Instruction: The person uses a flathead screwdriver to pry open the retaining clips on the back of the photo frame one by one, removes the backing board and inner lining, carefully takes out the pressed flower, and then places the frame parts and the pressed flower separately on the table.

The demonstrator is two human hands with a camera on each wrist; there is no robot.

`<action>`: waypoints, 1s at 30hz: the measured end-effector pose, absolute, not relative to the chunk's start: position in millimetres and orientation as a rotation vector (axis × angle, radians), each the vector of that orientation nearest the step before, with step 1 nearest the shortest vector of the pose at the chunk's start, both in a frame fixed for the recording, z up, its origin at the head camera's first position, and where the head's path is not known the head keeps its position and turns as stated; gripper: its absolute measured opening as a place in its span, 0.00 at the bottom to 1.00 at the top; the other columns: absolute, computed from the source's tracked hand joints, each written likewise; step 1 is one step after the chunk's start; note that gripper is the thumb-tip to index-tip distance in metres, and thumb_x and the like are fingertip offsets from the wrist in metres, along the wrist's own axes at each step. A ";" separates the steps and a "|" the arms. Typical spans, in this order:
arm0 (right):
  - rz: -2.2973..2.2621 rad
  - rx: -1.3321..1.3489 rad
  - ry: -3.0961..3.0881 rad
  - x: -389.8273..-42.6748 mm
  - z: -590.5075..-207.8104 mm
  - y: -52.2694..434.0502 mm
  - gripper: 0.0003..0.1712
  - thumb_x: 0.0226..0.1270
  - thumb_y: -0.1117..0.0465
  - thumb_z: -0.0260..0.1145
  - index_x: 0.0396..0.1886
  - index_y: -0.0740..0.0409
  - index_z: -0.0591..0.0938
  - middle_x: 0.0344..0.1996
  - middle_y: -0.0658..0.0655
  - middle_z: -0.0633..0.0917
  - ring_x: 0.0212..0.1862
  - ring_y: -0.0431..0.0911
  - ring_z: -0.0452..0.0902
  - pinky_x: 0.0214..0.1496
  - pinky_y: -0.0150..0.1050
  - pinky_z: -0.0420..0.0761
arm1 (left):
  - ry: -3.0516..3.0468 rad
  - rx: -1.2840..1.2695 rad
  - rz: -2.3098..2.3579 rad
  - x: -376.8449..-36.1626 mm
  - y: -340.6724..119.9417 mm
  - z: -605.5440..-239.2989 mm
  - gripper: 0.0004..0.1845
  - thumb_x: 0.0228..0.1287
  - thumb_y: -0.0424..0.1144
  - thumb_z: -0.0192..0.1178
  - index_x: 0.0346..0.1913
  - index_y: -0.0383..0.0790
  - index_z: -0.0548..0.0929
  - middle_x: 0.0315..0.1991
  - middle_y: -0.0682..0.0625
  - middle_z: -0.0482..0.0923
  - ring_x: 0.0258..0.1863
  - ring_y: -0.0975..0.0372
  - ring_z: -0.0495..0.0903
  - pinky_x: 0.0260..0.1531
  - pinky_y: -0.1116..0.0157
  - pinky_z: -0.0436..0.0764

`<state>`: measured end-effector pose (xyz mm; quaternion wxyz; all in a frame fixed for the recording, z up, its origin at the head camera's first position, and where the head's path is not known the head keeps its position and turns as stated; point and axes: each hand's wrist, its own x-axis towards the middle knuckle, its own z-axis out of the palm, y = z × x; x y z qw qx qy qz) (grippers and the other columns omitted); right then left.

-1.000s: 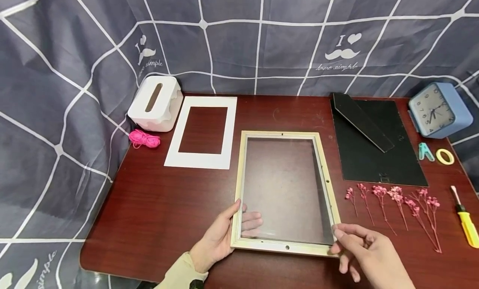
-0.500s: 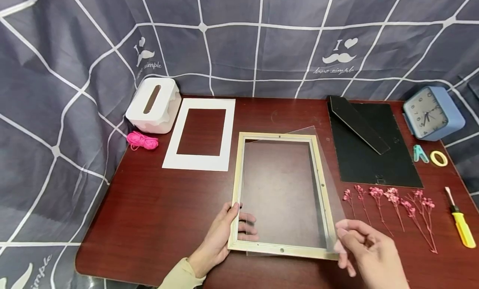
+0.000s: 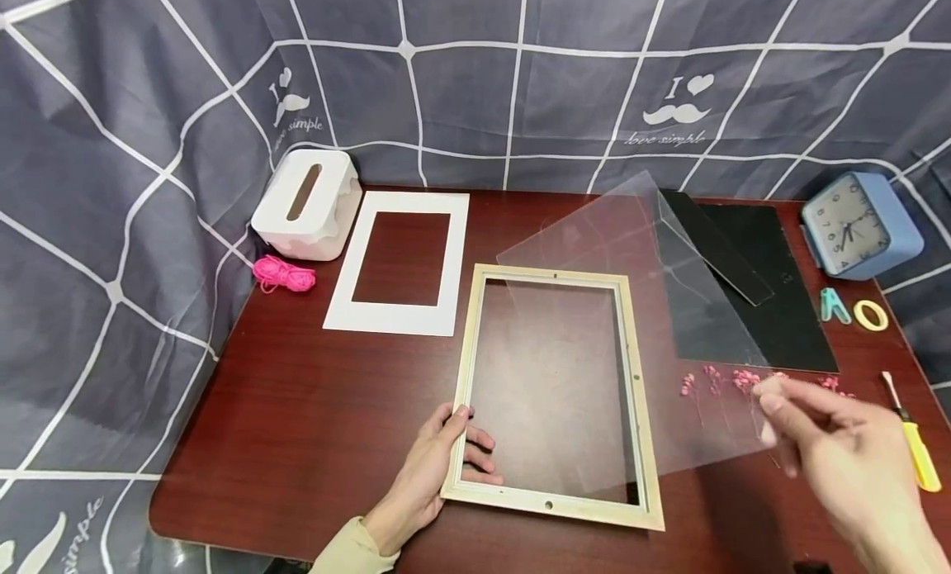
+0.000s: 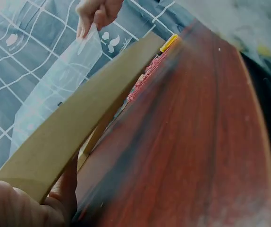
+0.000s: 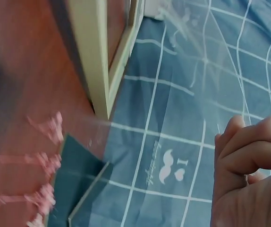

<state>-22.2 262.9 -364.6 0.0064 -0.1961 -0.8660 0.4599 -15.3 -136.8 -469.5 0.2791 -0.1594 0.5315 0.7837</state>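
Clear, glossy plastic is forming a thin rectangular sheet [image 3: 639, 310], which is hanging tilted above the pale wooden frame [image 3: 551, 392] and the dark wood-grain bench [image 3: 312, 425]. The right hand [image 3: 839, 458] is pinching the sheet's near right corner in a closed grip; the left hand [image 3: 438, 467] is clasping the frame's near left corner, thumb over the rail. Seen through the sheet, a black matte backing board [image 3: 773, 310] and pink dried sprigs [image 3: 713, 384] are looking hazy. Both wrist views are blurring badly, and the right hand is partly hiding the sprigs.
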 end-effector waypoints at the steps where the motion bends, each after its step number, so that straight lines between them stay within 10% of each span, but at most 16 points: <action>1: 1.448 -0.589 -2.696 -32.2 -363.1 267.0 0.09 0.82 0.59 0.68 0.47 0.37 0.91 0.15 0.45 0.80 0.17 0.46 0.71 0.19 0.43 0.64 | 1.424 -0.431 2.101 -14.2 -138.2 -469.4 0.19 0.90 0.50 0.48 0.64 0.37 0.64 0.39 0.51 0.85 0.30 0.61 0.90 0.40 0.50 0.97; 11: 1.627 -0.339 -2.635 -148.5 -346.8 311.1 0.12 0.81 0.59 0.69 0.40 0.36 0.92 0.18 0.40 0.84 0.21 0.36 0.74 0.20 0.31 0.71 | 1.470 -0.397 2.067 3.4 -145.5 -466.6 0.22 0.89 0.51 0.51 0.63 0.34 0.67 0.43 0.49 0.84 0.30 0.62 0.90 0.36 0.53 0.97; 20: 1.431 -0.284 -2.858 -233.9 -330.7 329.8 0.12 0.82 0.47 0.66 0.35 0.23 0.88 0.18 0.36 0.82 0.17 0.43 0.71 0.14 0.45 0.66 | 1.596 -0.359 1.979 17.5 -155.7 -463.7 0.27 0.89 0.51 0.51 0.67 0.27 0.68 0.40 0.47 0.83 0.29 0.60 0.90 0.35 0.54 0.97; 30: 1.271 0.014 -3.067 -308.0 -346.3 324.1 0.08 0.82 0.47 0.67 0.41 0.32 0.91 0.19 0.43 0.84 0.25 0.41 0.74 0.27 0.36 0.72 | 1.790 -0.284 1.857 25.3 -161.5 -459.2 0.25 0.91 0.46 0.48 0.74 0.29 0.63 0.35 0.44 0.84 0.26 0.56 0.92 0.29 0.55 0.96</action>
